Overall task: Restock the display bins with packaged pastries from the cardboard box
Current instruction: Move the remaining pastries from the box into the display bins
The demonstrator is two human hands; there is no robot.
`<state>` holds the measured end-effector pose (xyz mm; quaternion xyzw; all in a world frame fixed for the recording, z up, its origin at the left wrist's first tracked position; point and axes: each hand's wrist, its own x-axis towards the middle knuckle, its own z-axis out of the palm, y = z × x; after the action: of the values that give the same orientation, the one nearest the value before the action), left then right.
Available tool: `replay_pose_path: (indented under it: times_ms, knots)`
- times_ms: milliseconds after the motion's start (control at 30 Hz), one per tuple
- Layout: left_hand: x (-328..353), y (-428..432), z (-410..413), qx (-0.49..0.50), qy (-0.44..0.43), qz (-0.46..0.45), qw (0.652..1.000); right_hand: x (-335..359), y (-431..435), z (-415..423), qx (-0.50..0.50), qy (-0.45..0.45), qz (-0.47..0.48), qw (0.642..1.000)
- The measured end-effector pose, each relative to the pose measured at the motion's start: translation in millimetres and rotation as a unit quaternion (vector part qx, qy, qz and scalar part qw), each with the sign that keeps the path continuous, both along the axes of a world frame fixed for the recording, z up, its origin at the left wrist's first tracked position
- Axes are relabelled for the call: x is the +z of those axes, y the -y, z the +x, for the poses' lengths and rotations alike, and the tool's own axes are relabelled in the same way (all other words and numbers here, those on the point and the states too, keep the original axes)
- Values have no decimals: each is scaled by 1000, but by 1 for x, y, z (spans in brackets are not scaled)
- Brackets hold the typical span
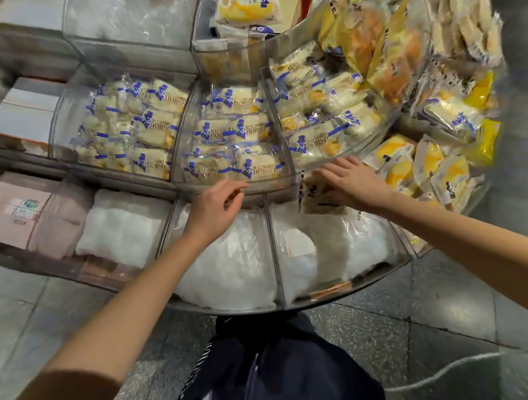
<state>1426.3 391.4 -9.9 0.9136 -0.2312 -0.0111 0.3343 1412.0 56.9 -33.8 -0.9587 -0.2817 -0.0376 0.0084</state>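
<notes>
Bins (277, 268) over stone floor (440, 301); left fingers (233, 184) loosely curled, right fingers (330, 173) seemingly flat on packet (316, 201).

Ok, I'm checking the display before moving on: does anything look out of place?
One pastry packet lies apart from the filled bins, over the lower bin of white bags, under the right hand.

The bins (59, 126) are clear, glossy plastic, smooth with bright glare. The pastries (255, 170) sit in shiny, crinkled film printed blue. White, wrinkled plastic bags (229, 261) fill the near bins. The boxes (20, 208) on the left look like matt card. The floor (440, 313) is polished, speckled stone. The trousers (292, 372) are dark cloth.
</notes>
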Motion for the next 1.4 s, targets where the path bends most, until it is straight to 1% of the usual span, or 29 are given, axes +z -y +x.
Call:
replay_pose_path:
  times_ms: [67,133,200,267,433,600,700,767,933,1033,1167,1400]
  knots:
    - [-2,2,-7,5,-15,-6,1000,-15,-1,-19,-29,60,17,998]
    - [-4,4,-11,8,-21,-16,1000,-28,-1,-39,-64,72,18,995]
    - [-6,7,-14,5,-32,-18,999,-34,3,-49,-102,37,-3,994]
    - [-10,7,-17,1,-50,-17,999,-32,8,-49,-127,1,-3,992]
    - [-12,11,-24,-4,-60,-13,998,-34,16,-48,-104,-94,9,990]
    - [-12,12,-26,-2,-67,-6,998,-32,23,-35,-81,-118,22,989]
    - [-15,10,-27,-1,-68,-10,998,-29,27,-30,-101,-149,39,983]
    - [-17,8,-28,3,-74,-8,997,-30,25,-31,-110,-141,42,983]
    - [-20,9,-34,-3,-81,-7,997,-42,16,-40,-144,-69,78,984]
    - [-20,10,-34,1,-81,-2,997,-45,9,-41,-174,-52,81,980]
    - [-21,10,-32,12,-92,-6,996,-41,1,-35,-202,-50,76,975]
    - [-17,11,-35,0,-100,0,995,-36,1,-41,-202,-55,65,976]
